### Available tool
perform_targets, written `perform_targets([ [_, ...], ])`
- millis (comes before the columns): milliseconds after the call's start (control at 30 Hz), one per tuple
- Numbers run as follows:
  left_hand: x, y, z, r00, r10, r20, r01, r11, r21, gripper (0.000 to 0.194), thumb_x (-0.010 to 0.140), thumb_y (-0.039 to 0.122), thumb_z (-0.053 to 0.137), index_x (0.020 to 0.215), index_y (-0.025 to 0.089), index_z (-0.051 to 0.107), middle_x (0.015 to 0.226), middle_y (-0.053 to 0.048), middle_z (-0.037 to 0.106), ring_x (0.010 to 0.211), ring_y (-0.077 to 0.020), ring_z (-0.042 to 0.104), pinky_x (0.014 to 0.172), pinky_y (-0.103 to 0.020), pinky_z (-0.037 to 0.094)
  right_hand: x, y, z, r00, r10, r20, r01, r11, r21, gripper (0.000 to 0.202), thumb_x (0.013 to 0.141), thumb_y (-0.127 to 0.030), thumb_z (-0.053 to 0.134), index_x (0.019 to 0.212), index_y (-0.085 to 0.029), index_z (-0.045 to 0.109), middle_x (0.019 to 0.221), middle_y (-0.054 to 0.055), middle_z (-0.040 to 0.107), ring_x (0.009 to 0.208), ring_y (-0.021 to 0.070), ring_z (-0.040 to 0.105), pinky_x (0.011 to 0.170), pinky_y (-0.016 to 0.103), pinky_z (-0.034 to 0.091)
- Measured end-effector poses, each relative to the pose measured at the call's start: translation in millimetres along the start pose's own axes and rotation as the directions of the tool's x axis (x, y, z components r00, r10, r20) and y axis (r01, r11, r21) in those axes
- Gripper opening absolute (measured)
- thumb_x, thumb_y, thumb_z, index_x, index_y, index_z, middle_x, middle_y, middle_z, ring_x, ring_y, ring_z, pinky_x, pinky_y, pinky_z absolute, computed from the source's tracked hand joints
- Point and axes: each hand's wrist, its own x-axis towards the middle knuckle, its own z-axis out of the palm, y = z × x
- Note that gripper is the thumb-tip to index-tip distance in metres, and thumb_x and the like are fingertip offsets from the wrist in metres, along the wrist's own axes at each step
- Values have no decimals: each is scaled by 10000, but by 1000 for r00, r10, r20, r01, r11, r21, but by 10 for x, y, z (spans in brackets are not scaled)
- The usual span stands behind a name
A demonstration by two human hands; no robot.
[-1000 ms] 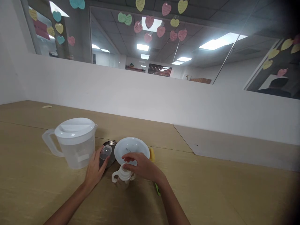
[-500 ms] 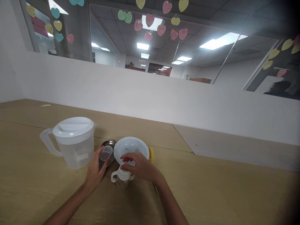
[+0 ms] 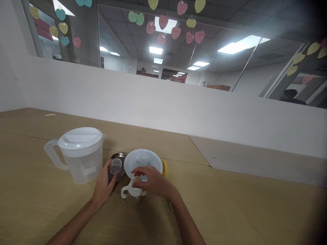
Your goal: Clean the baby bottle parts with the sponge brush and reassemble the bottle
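My left hand (image 3: pixel 103 185) holds a small clear plastic cap (image 3: pixel 115 166) over a dark round metal dish (image 3: pixel 118 161). My right hand (image 3: pixel 153 182) grips the top of a baby bottle with white handles (image 3: pixel 129 192), which stands on the wooden table. A white bowl (image 3: pixel 143 162) sits just behind the bottle. A translucent jug with a white lid (image 3: pixel 79 153) stands to the left of my left hand.
A yellow and green item (image 3: pixel 166 167) lies partly hidden behind my right hand and the bowl. The wooden table (image 3: pixel 230 204) runs to a white partition wall (image 3: pixel 178 109). A small scrap (image 3: pixel 50 115) lies at the far left.
My left hand has tilted the clear cap slightly and raised it a little. My right hand stays on the bottle top.
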Motion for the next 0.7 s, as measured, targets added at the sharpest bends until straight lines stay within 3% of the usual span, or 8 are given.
perform_targets([
  [700, 23, -68, 6, 1000, 0, 22, -1, 998, 71, 625, 885, 552, 444, 1375, 172, 366, 1369, -158, 507, 1242, -316, 500, 1037, -530, 400, -11, 25, -22, 1000, 3, 20, -2, 1000, -24, 403, 766, -239, 791, 1147, -202, 666, 1055, 13, 660, 977, 170, 594, 877, 254, 450],
])
